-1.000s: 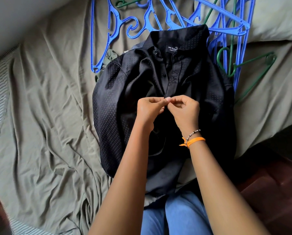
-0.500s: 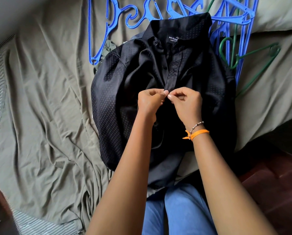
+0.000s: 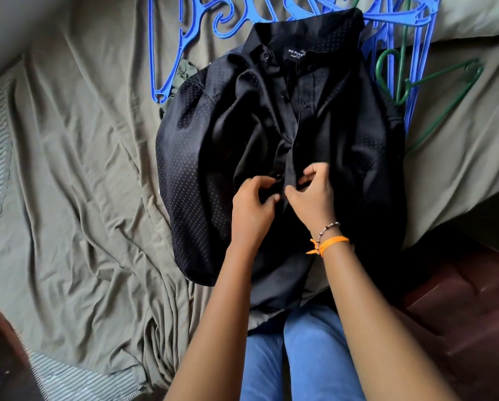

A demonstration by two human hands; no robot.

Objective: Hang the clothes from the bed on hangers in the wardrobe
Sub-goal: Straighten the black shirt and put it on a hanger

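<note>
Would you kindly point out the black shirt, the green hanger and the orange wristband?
black shirt [image 3: 202, 175], head view, left dotted front panel.
green hanger [image 3: 385, 65], head view, its hook.
orange wristband [image 3: 333, 242], head view, band on the right wrist.

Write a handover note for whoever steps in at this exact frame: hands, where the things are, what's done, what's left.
Left hand: fingers curled, pinching the black shirt at its front placket.
Right hand: pinching the opposite placket edge beside it.
The shirt lies face up on the olive bedsheet, collar away from you, over blue hangers; green hangers sit to its right.
Done: shirt laid out, hands working at the buttons.
Left: finish the buttons, fit a hanger, hang it in the wardrobe, which is out of view.
</note>
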